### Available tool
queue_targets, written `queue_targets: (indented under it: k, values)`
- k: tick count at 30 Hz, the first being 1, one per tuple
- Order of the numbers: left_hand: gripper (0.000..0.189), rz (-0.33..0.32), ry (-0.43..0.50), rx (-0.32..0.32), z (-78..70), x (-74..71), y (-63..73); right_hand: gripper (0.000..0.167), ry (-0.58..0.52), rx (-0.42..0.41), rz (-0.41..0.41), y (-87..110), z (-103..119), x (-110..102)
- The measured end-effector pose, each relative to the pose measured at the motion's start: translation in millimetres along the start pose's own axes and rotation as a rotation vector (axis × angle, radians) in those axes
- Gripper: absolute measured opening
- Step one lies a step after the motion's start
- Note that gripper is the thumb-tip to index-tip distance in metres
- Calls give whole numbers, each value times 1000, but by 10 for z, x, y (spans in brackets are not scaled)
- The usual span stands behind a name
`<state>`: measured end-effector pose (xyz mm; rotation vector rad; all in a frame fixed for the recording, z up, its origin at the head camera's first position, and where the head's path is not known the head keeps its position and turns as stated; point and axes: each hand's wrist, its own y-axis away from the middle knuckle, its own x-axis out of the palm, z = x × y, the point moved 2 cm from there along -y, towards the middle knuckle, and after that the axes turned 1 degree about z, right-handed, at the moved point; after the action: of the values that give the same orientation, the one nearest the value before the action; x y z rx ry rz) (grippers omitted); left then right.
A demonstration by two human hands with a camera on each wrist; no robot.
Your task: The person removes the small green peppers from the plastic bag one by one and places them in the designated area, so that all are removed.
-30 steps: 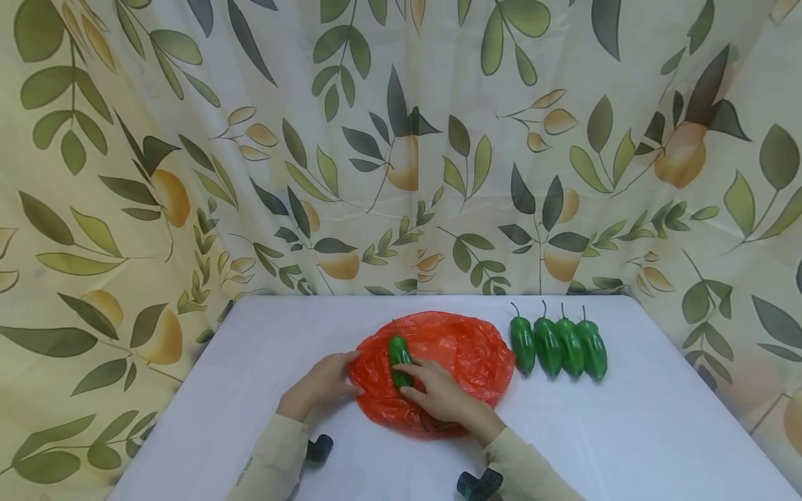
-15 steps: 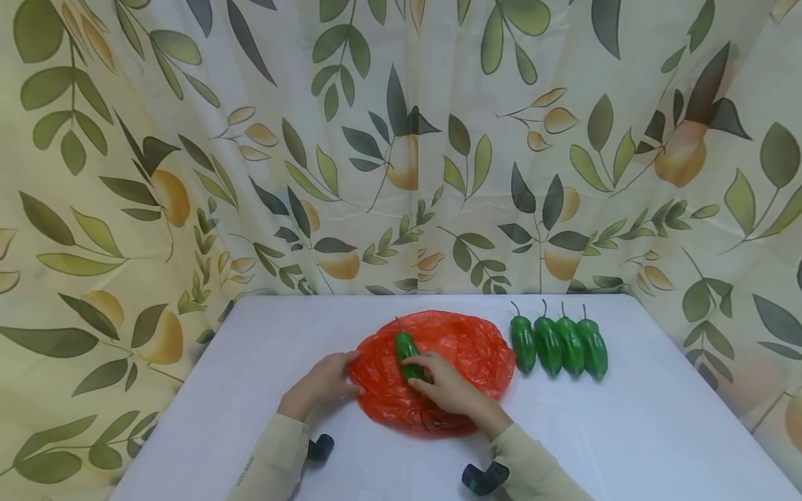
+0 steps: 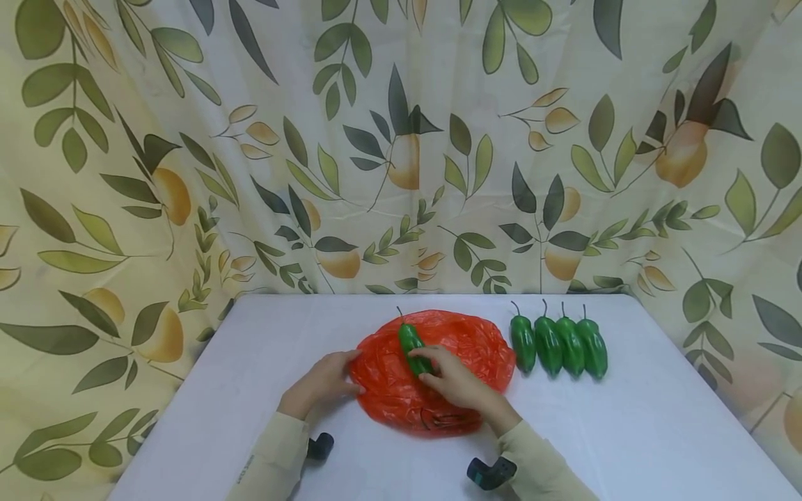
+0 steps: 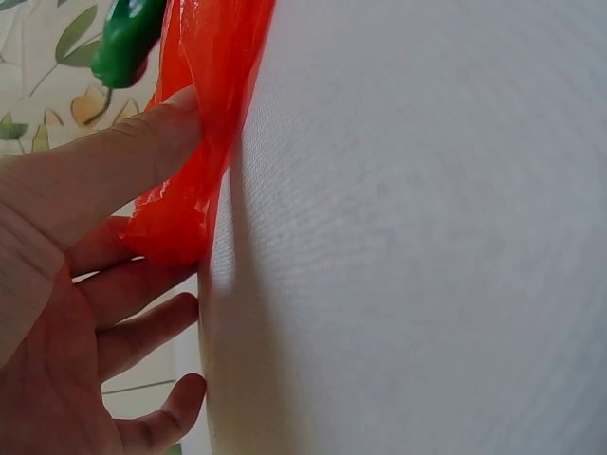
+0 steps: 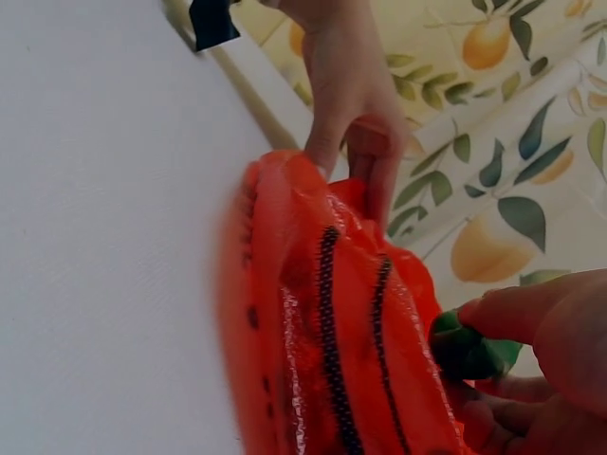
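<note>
A red plastic bag (image 3: 466, 334) lies crumpled and spread on the table, with dark marks along its near side. My left hand (image 3: 322, 381) holds the bag's left edge; in the left wrist view its thumb lies on the red film (image 4: 223, 71) while the other fingers are partly behind it. Over the bag my right hand (image 3: 457, 379) grips a green chili pepper (image 3: 410, 339) by its lower end. The pepper tilts, its thin stem pointing up and left. In the right wrist view, the pepper's blunt end (image 5: 465, 349) shows between thumb and fingers.
Several more green chili peppers (image 3: 548, 346) lie side by side to the right of the bag, stems toward the back. The white table (image 3: 633, 431) ends at a leaf-and-fruit patterned curtain (image 3: 451, 139). Black devices (image 3: 491, 474) are worn at both wrists.
My right hand has moved slightly right and back with the chili pepper, which now tilts more. The left hand stays at the bag's edge. The peppers on the right have not moved.
</note>
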<state>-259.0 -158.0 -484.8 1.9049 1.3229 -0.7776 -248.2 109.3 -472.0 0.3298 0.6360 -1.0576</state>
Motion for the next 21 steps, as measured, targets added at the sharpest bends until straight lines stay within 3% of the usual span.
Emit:
queue_targets:
  k: [7,21]
  values:
    - [77,11,2,-6,21,8,-26,56,-4,17,-4,27,34,-81]
    - [77,6,-2,-4,10,2,-19,59,-4,5,-49,79,74,-240]
